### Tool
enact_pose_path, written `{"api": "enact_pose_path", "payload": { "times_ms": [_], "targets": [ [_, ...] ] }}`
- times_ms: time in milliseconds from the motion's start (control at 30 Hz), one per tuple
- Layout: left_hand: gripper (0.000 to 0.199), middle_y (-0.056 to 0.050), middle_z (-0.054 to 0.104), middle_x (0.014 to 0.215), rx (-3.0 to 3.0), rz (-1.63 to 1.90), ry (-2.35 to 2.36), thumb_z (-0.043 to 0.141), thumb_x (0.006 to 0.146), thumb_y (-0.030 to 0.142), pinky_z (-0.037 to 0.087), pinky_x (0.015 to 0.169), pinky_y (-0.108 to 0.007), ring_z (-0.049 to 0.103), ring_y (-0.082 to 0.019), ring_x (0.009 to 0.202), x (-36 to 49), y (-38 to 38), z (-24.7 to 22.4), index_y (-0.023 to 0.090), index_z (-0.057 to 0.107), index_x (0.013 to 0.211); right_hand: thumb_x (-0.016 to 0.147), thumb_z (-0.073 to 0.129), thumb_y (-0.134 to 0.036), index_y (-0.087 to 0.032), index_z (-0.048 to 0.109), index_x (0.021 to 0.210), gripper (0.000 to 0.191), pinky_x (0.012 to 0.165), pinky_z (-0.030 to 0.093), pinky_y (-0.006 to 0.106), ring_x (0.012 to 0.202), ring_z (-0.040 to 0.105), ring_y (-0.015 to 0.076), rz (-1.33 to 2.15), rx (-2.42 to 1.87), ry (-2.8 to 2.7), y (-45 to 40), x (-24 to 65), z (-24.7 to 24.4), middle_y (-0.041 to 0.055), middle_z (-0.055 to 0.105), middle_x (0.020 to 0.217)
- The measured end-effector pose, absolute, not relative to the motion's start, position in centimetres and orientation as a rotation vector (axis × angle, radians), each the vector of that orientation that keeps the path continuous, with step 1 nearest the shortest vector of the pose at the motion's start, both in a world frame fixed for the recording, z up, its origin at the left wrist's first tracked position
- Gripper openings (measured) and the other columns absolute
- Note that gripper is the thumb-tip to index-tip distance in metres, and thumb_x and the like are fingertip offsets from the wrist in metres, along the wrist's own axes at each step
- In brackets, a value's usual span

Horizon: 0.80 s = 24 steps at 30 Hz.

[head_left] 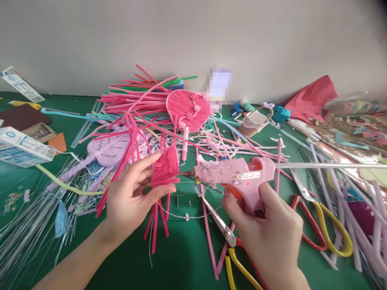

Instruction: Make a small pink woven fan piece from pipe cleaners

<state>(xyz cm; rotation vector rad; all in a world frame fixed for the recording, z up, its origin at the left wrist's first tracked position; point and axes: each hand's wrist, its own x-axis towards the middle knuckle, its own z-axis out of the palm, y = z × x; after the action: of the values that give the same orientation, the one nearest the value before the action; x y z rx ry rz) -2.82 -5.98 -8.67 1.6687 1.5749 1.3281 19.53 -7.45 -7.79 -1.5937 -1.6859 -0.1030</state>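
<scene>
While the pink fuzzy-stemmed piece (165,167) is held above the middle of the green table (184,268), with its ridged, banded face in view, present its right-hand edge squarely to the nozzle (188,173). The nozzle points at that edge; whether it touches or stops just short cannot be told.

Left hand (130,197): the grip is closed on the piece, thumb along the lower edge, fingers above and behind. Maintain light pressure, since the soft stems would probably flatten under a hard pinch. Hold the thumb tip back from the lower right corner, as it lies near the nozzle, which should be treated as hot.

Right hand (270,225): the grip is wrapped around the handle of the pink glue gun (238,175), with a finger at the orange trigger (234,191). Trigger travel cannot be judged. Squeeze gently; a thin bead should suit the narrow edge better than a blob. Hold the barrel roughly level and steady the wrist. Leave the long glue stick (329,165), projecting from the rear, free to feed.

Work zone: loose pink stems hang or lie below the piece, and a thin wire (173,215) curves beneath the nozzle; guard both against drips. Scissors (228,235) lie just beside the right hand, points toward the nozzle area. Beyond the piece lies a pink heart-shaped panel (188,110); avoid trailing glue strings onto it.
</scene>
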Motion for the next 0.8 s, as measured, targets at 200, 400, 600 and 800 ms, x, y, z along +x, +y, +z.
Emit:
{"api": "enact_pose_path", "payload": {
  "times_ms": [200,400,600,800],
  "targets": [
    [0.053,-0.002,0.082,0.095,1.734,1.388,1.493,0.082,0.079,0.034,0.065,0.072,-0.029,0.080,-0.023,0.077,-2.91,-5.91,-9.03,0.027,0.063,0.128,0.082,0.061,-0.022,-0.025,0.022,0.067,0.042,0.039,0.025,0.019,0.047,0.024,0.0072,-0.144,-1.579,-1.714,-7.60,19.60,-7.99,-0.0099,0.027,0.056],
    [0.050,-0.002,0.082,0.094,1.709,1.365,1.474,0.080,0.081,0.036,0.065,0.071,-0.029,0.080,-0.023,0.077,-2.79,-5.93,-8.77,0.025,0.062,0.127,0.082,0.062,-0.022,-0.025,0.023,0.067,0.042,0.040,0.026,0.019,0.047,0.024,0.0073,-0.212,-1.575,-1.720,-7.73,19.73,-7.85,-0.0097,0.027,0.055],
    [0.053,-0.004,0.082,0.093,1.659,1.322,1.525,0.081,0.079,0.043,0.066,0.071,-0.031,0.080,-0.025,0.078,-2.65,-5.89,-8.52,0.024,0.063,0.126,0.082,0.061,-0.021,-0.025,0.022,0.068,0.041,0.040,0.024,0.021,0.047,0.023,0.0079,-0.263,-1.563,-1.742,-7.71,19.69,-7.74,-0.0095,0.026,0.055],
    [0.051,-0.002,0.082,0.094,1.643,1.327,1.506,0.081,0.080,0.040,0.065,0.072,-0.030,0.080,-0.024,0.079,-2.46,-5.89,-8.30,0.026,0.063,0.126,0.085,0.062,-0.021,-0.025,0.025,0.069,0.041,0.041,0.025,0.021,0.047,0.025,0.0076,-0.312,-1.561,-1.756,-8.04,19.70,-7.71,-0.0088,0.028,0.057]
  ]
}}
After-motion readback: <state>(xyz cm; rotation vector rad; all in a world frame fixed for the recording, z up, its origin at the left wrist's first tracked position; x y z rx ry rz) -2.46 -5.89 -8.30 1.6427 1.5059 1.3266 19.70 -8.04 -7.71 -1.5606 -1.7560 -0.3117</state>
